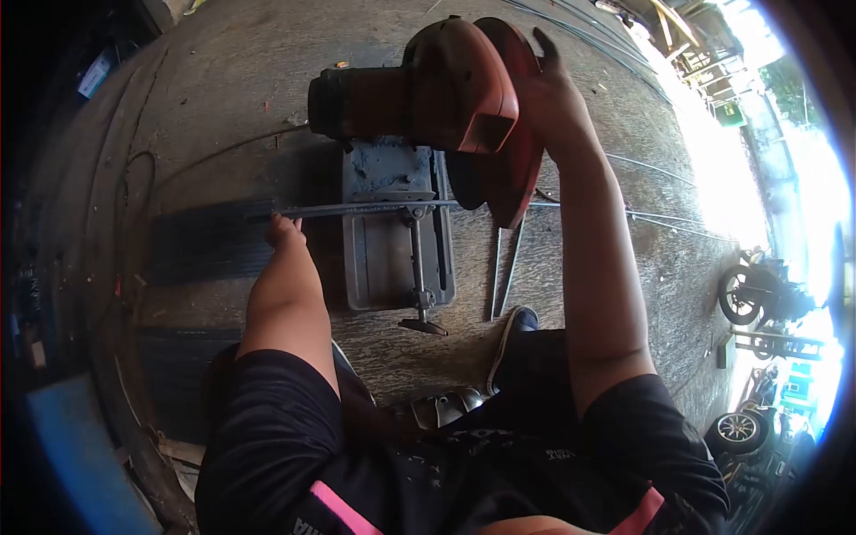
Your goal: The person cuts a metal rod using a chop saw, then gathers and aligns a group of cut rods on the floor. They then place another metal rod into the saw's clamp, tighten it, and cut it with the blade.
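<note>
The saw's orange-red housing (459, 76) is looking like hard plastic, showing a soft sheen along its curve, while the darker motor casing (374, 102) is appearing matt and grimy. The red blade guard (526, 160) is showing a dull, dirty finish. The grey base (383, 259) is looking like painted metal, matt and fairly smooth below, rough with dark residue near the top. The clamp screw (417, 254) is showing bare, dull metal, and the long bar (339, 210) is glinting faintly. The floor (535, 276) is appearing coarse and mottled. The black shirt (499, 481) is showing matt cloth.
</note>
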Demonstrator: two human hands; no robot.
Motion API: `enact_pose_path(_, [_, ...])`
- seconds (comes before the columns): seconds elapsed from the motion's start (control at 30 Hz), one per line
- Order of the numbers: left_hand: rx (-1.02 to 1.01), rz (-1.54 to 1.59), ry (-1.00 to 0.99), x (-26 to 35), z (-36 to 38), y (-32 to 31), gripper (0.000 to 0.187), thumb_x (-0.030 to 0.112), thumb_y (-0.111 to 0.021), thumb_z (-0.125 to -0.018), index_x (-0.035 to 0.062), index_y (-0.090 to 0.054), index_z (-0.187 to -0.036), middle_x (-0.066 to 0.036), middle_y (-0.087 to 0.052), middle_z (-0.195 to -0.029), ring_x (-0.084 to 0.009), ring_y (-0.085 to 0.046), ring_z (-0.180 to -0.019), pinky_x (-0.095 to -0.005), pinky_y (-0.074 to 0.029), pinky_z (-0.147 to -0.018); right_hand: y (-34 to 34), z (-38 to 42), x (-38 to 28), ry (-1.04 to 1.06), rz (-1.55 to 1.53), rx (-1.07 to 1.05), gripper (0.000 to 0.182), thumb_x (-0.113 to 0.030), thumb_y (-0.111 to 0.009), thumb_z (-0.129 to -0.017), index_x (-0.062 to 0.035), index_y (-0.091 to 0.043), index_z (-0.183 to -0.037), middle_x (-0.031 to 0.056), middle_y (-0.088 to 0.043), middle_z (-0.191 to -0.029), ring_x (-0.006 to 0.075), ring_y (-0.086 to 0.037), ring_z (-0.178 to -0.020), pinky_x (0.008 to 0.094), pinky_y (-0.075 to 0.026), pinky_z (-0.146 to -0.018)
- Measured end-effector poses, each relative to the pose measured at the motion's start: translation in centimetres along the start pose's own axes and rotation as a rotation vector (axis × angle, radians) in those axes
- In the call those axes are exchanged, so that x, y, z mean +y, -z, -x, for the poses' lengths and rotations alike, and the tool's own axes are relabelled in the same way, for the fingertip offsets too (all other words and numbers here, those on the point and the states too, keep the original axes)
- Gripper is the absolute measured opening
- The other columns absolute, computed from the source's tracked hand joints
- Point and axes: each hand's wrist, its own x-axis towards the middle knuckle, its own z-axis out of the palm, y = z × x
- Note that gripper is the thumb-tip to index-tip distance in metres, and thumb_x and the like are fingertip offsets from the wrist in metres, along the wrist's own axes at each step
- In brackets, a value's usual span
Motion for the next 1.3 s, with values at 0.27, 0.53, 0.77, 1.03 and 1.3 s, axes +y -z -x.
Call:
enact_pose_path(0.27, [-0.066, -0.106, -0.019, -1.2, -4.5, 0.9, 0.036, 0.023, -0.055, -0.094, -0.0073, -0.055, -0.113, -0.018, -0.056, -0.116, -0.0298, -0.059, -0.104, -0.037, -0.057, -0.086, 2.1, 7.1, -6.7, -0.446, -0.495, 0.023, 0.072, -0.008, -0.058, -0.077, -0.006, -0.029, -0.142, 0.0248, -0.04, -0.133, 0.0411, -0.042, -0.124, 0.045, -0.037, -0.105])
enact_pose_path(0.53, [-0.147, -0.416, -0.125, -0.3, -3.3, -0.1, 0.04, 0.033, -0.056, -0.094, 0.0001, -0.057, -0.116, -0.017, -0.056, -0.119, -0.0278, -0.057, -0.111, -0.0377, -0.055, -0.089, -3.6, 19.2, -9.5, -0.232, -0.382, 0.173, 0.073, -0.001, -0.056, -0.08, -0.0033, -0.02, -0.144, 0.0297, -0.038, -0.125, 0.0441, -0.044, -0.109, 0.05, -0.041, -0.095])
enact_pose_path(0.77, [-0.198, -0.915, -0.274, -0.7, -3.8, 0.4, 0.042, 0.035, -0.055, -0.094, 0.0015, -0.056, -0.119, -0.016, -0.056, -0.121, -0.0273, -0.056, -0.113, -0.0377, -0.054, -0.089, -6.8, 22.9, -9.4, -0.187, -0.383, 0.235, 0.079, -0.001, -0.062, -0.079, -0.0041, -0.018, -0.144, 0.029, -0.042, -0.12, 0.044, -0.046, -0.107, 0.0501, -0.043, -0.091])
enact_pose_path(1.03, [-0.216, -1.497, -0.488, -0.7, -4.2, 1.8, 0.043, 0.037, -0.053, -0.094, 0.0032, -0.055, -0.122, -0.016, -0.056, -0.122, -0.0268, -0.056, -0.115, -0.0377, -0.053, -0.09, -6.6, 22.8, -9.1, -0.19, -0.4, 0.233, 0.078, -0.001, -0.063, -0.078, -0.0043, -0.021, -0.143, 0.0282, -0.044, -0.123, 0.0436, -0.047, -0.107, 0.0492, -0.044, -0.09])
enact_pose_path(1.3, [-0.372, -2.242, -0.721, -0.1, -5.5, 2.1, 0.045, 0.039, -0.052, -0.095, 0.0048, -0.053, -0.125, -0.015, -0.056, -0.124, -0.0264, -0.055, -0.116, -0.0378, -0.052, -0.091, -6.9, 22.8, -8.9, -0.177, -0.456, 0.313, 0.076, -0.001, -0.062, -0.072, -0.0037, -0.03, -0.141, 0.0263, -0.048, -0.117, 0.0423, -0.051, -0.102, 0.0462, -0.047, -0.087])
